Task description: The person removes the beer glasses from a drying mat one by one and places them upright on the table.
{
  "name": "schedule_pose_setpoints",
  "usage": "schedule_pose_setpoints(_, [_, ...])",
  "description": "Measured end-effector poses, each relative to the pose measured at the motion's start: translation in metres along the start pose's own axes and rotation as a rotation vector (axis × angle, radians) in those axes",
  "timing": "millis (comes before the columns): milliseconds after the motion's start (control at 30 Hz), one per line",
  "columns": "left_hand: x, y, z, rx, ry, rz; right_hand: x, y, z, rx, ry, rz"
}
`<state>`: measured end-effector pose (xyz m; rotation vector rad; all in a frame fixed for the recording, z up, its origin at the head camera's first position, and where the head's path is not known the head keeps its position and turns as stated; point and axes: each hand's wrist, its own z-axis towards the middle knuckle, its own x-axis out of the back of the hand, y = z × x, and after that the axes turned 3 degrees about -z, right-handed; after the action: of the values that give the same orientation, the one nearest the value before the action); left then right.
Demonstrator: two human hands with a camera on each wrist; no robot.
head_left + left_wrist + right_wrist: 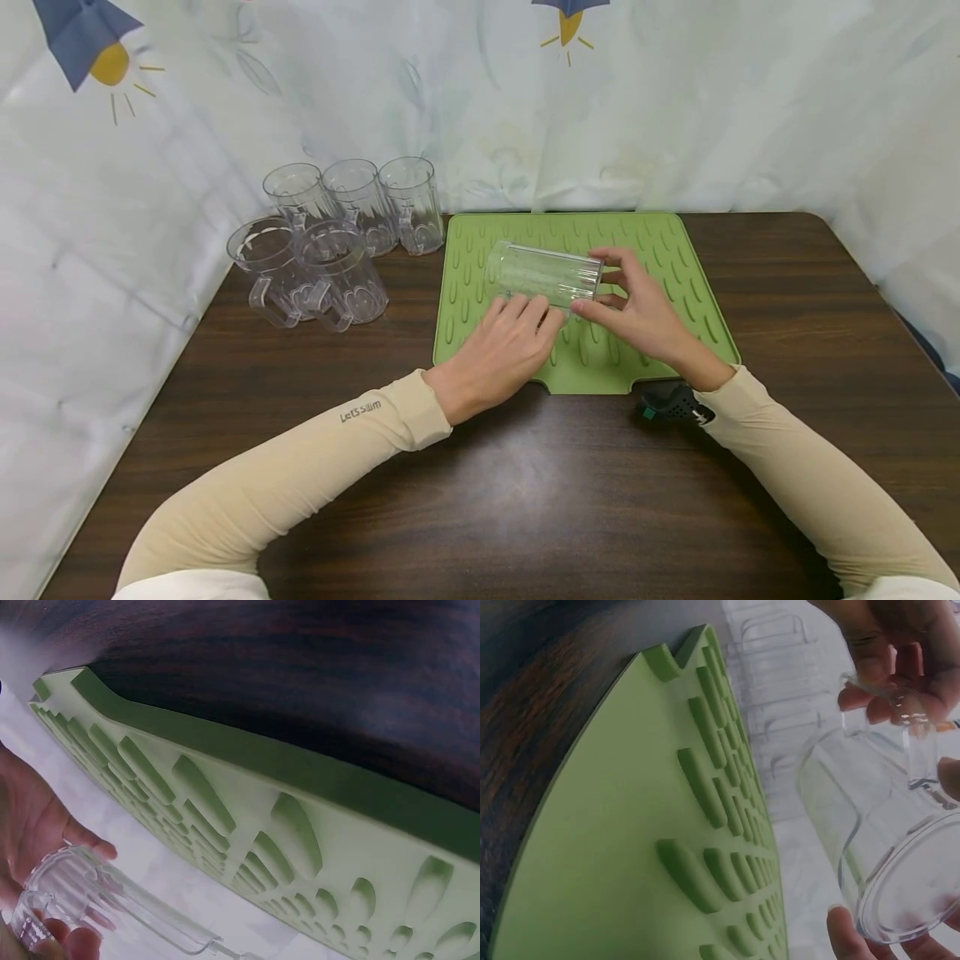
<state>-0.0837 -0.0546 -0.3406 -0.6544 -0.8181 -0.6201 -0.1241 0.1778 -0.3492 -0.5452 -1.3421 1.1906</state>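
A clear ribbed mug (546, 271) lies sideways in the air above a green drying mat (588, 371), its base toward the right. My left hand (510, 350) grips the mug's handle; in the right wrist view the left fingers (874, 667) are curled round it. At the base end, my right hand (637, 308) holds the mug between thumb and fingers. The flat round base (911, 881) faces the right wrist camera. In the left wrist view, the mug (127, 900) has its base toward the right hand (34, 810).
Several similar clear mugs, such as this front one (348, 279), stand upright at the back left of the dark wooden table (525, 500). A patterned white curtain (480, 108) hangs behind. Near the right wrist sits a small black device (671, 404).
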Motion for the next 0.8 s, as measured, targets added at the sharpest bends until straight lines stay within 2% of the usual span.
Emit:
schedule_pose_setpoints(200, [0.0, -0.002, -0.002, -0.021, -0.002, -0.036, 0.001, 0.0, -0.001, 0.0, 0.01, 0.009])
schedule_pose_setpoints(600, [0.001, -0.007, -0.004, -0.023, 0.036, -0.205, 0.001, -0.001, 0.0, 0.043, 0.059, -0.008])
schedule_pose_setpoints(800, [0.003, -0.013, 0.0, 0.019, 0.127, -0.285, 0.002, 0.001, 0.0, 0.055, 0.068, -0.027])
